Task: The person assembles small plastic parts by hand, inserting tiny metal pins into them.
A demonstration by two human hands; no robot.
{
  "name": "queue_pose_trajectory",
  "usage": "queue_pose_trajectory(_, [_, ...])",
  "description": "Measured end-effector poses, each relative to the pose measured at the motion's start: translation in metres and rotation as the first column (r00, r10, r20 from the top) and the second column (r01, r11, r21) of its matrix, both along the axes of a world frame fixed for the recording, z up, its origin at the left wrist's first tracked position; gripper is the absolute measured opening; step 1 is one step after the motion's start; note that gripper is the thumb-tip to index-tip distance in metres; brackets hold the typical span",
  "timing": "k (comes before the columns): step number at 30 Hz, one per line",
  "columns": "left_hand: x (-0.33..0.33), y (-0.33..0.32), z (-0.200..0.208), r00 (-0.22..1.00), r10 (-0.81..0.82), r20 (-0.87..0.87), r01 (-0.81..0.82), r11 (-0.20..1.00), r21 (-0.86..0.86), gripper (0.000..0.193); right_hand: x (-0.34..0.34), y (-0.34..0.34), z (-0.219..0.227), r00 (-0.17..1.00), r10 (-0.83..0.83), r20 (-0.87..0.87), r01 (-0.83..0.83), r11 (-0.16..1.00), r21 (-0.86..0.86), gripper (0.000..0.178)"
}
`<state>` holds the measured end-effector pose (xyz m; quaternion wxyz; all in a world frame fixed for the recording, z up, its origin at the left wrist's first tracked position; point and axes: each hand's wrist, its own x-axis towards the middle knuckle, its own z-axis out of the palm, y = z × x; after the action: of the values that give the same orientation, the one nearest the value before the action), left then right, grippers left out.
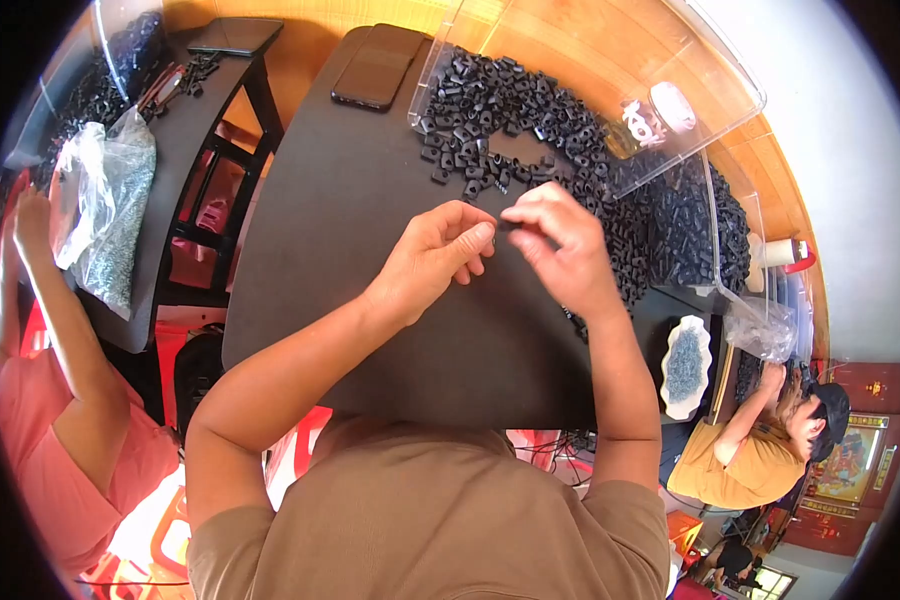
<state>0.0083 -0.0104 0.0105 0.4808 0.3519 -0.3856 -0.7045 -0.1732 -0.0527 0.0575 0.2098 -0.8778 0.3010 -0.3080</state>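
Above the middle of the dark table (320, 240), both hands meet, close together with fingers bent. My left hand (438, 250) is closed in a pinch, thumb against forefinger; whatever it holds is hidden. My right hand (562, 243) pinches a small black plastic part (506, 226), partly covered by the fingertips. Just beyond the hands lies a big heap of small black plastic pieces (490, 95), some with holes through them. It spreads along the far side and down to the right of my right hand.
A phone (378, 68) lies at the far left. Clear plastic bins (740, 75) border the heap, with a lidded jar (673, 107). A scalloped white dish (667, 370) holds small metal pieces. Co-workers sit left and right; a plastic bag (120, 215) of metal pieces stands on the left table.
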Motion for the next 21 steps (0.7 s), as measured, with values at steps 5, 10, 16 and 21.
queue_pose_trajectory(5, [0.001, 0.001, -0.005, 0.998, -0.047, -0.031, 0.046, 0.999, -0.022, 0.012, 0.002, 0.013, -0.005, 0.985, -0.068, 0.156, 0.041, 0.984, 0.171, 0.031])
queue_pose_trajectory(10, [0.012, -0.013, -0.008, 0.992, 0.065, -0.107, -0.066, 0.998, -0.006, 0.006, -0.012, 0.006, -0.028, 0.949, -0.273, -0.158, 0.300, 0.935, 0.189, 0.019])
queue_pose_trajectory(16, [0.014, -0.014, -0.007, 0.990, 0.080, -0.113, -0.081, 0.997, -0.002, 0.004, 0.001, 0.014, -0.046, 0.920, -0.336, -0.203, 0.340, 0.940, -0.016, 0.012])
queue_pose_trajectory(21, [0.015, -0.016, -0.009, 0.994, 0.066, -0.087, -0.066, 0.998, 0.000, 0.006, -0.007, 0.017, -0.032, 0.929, -0.316, -0.193, 0.326, 0.945, 0.025, 0.009])
